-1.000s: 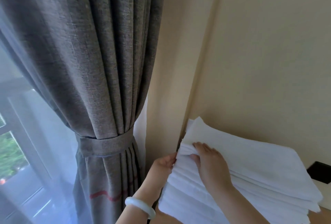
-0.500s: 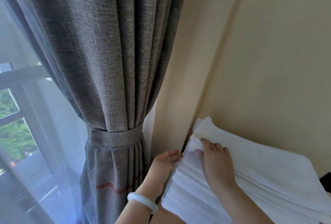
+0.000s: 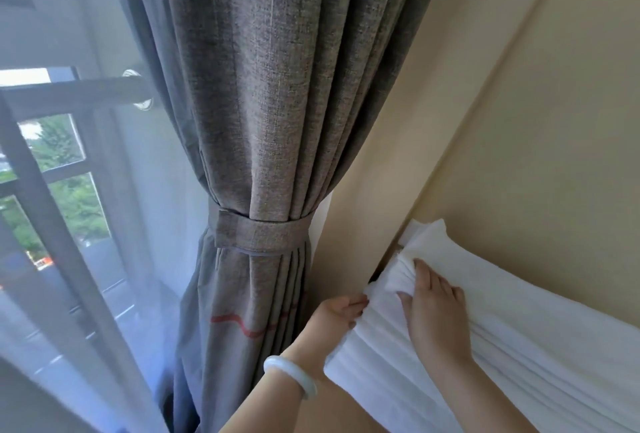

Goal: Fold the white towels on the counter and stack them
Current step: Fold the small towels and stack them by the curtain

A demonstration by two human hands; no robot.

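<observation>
Towel stack (image 3: pixel 526 349) beside tied grey curtain (image 3: pixel 277 114), left hand (image 3: pixel 341 315) flat against its end, right hand (image 3: pixel 434 309) flat on top

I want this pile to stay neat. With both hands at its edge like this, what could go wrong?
The stack of towels is tall, and its far corner fans out unevenly; the left hand, against its side, might skew layers rather than square them. The right hand presses only near that edge, so upper towels may slide toward the unheld end.
</observation>
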